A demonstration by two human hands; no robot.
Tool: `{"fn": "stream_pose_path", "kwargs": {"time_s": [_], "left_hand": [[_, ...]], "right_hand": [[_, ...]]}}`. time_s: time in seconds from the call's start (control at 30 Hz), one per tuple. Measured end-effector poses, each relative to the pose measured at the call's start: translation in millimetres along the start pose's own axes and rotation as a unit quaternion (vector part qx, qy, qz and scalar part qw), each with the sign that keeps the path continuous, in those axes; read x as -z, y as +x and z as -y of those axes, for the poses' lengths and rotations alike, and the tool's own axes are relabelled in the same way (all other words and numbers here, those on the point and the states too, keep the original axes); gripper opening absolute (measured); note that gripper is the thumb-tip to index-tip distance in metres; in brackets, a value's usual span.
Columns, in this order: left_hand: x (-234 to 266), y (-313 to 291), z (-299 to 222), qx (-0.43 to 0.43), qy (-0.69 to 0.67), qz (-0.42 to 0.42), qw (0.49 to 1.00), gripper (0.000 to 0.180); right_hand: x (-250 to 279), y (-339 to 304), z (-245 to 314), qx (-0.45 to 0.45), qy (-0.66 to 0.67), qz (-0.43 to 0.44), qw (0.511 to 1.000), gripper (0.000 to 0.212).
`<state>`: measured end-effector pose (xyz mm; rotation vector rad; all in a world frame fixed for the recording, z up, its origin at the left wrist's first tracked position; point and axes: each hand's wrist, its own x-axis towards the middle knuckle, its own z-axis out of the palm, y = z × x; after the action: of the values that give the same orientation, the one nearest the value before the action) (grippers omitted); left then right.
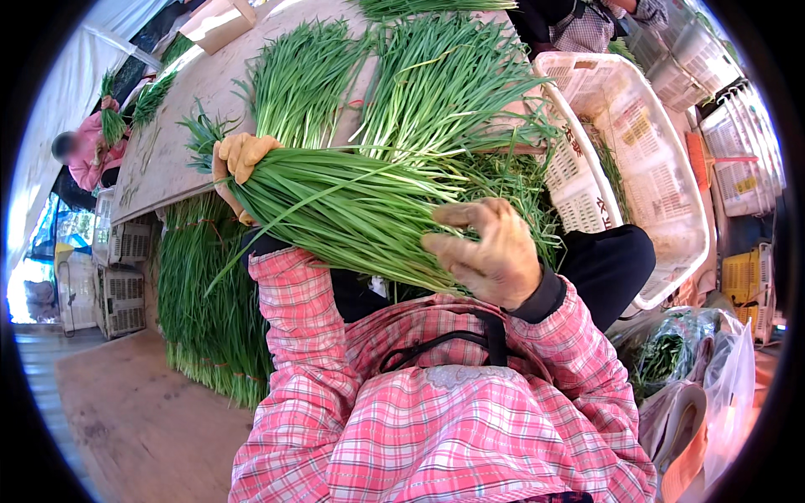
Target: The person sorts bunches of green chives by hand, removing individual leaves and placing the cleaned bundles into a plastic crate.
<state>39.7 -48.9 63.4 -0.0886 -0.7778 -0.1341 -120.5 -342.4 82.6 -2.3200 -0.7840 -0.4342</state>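
A long bunch of garlic chives (pixel 344 197) lies slantwise across my lap, its leafy tips to the left. My left hand (pixel 237 168), in a tan work glove, is closed around the bunch near those tips, and a tuft of leaves sticks out beyond it. At the bunch's other end is my right hand (pixel 495 251), also looking gloved, with its fingers apart over the stems. Whether its fingertips touch the stems is hard to see. Two piles of garlic chives, a left pile (pixel 306 84) and a right pile (pixel 444 84), rest on the table (pixel 201 109) beyond.
To the right stands a large white plastic crate (pixel 662 184). Loose trimmings (pixel 516 189) lie beside it. Tied chives (pixel 201 293) stand below the table at left. A clear plastic bag (pixel 725 369) sits at lower right. A person in pink (pixel 88 155) works at far left; another person's sleeve (pixel 579 33) shows at top right.
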Motion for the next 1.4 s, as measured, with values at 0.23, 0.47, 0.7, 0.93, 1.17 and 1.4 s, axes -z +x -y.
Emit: {"fn": "stream_pose_path", "kwargs": {"time_s": [0.23,0.47,0.7,0.93,1.17,1.4], "left_hand": [[-24.7,10.2,20.6,0.0,-0.029,-0.1,0.995,0.023],[-17.1,7.9,23.7,-0.048,0.003,-0.053,0.997,0.021],[-20.2,5.4,-4.5,-0.015,-0.014,-0.086,0.996,0.023],[-23.4,4.4,-2.6,-0.081,0.038,-0.07,0.994,0.026],[-39.7,14.1,-4.3,-0.093,0.081,0.007,0.992,0.029],[-35.6,18.1,20.9,-0.226,0.065,0.09,0.968,0.027]], "right_hand": [[-38.8,16.2,-6.8,0.067,-0.099,-0.006,0.993,0.029],[-47.5,20.6,6.6,0.038,0.04,-0.119,0.991,0.025],[-9.6,-10.3,-10.8,-0.111,0.226,-0.224,0.942,0.015],[-7.6,-23.9,-6.1,-0.12,0.09,0.075,0.986,0.02],[-38.9,-14.1,18.9,-0.116,0.204,0.034,0.972,0.024],[-63.1,-32.2,12.4,-0.337,0.407,0.023,0.849,0.032]]}}
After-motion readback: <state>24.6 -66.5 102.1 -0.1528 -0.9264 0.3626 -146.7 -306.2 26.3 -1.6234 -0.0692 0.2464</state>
